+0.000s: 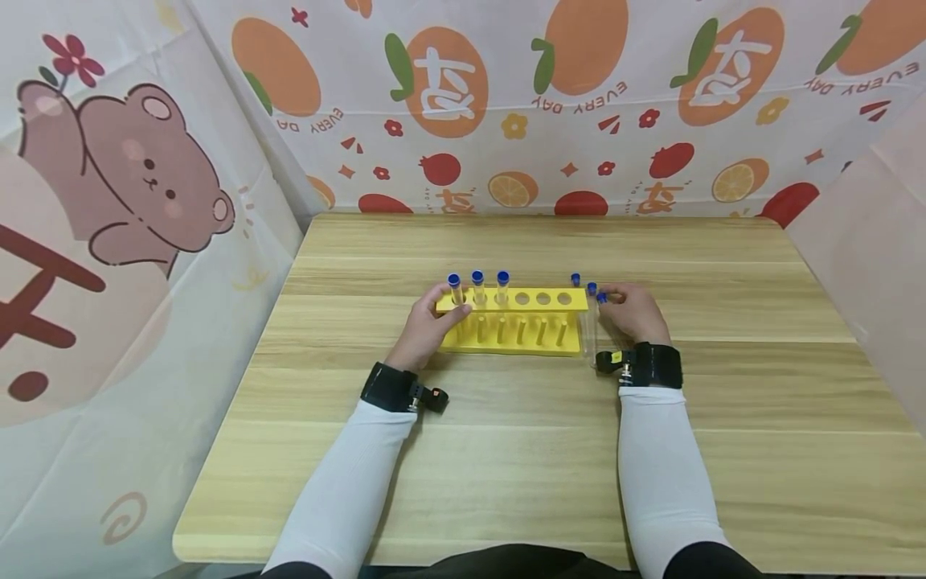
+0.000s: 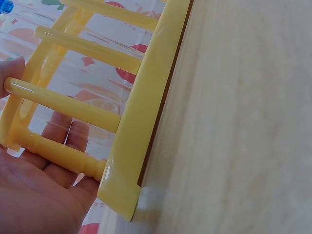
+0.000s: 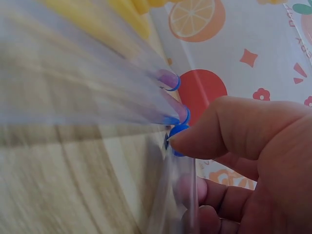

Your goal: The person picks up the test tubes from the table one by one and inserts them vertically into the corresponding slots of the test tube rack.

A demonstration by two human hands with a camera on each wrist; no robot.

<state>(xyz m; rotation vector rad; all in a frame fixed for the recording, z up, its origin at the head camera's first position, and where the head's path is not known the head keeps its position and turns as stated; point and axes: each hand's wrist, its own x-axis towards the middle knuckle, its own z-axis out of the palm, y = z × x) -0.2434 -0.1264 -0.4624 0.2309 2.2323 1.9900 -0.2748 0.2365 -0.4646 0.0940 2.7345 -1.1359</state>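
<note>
A yellow test tube rack (image 1: 506,348) stands on the table, with three blue-capped tubes (image 1: 478,278) upright at its left end and bare holes to their right. My left hand (image 1: 425,323) grips that left end, thumb on the front and fingers behind the end post (image 2: 63,153). At the rack's right end, my right hand (image 1: 637,312) pinches a clear test tube (image 3: 189,195) just at its blue cap (image 3: 179,141), thumb against the cap. Two more capped tubes (image 3: 168,80) lie side by side close to it.
The wooden table (image 1: 506,458) extends in front of and on both sides of the rack. A patterned cloth (image 1: 637,177) hangs behind the far edge, another cloth (image 1: 253,346) along the left. Wrist cameras (image 1: 434,400) sit on black bands.
</note>
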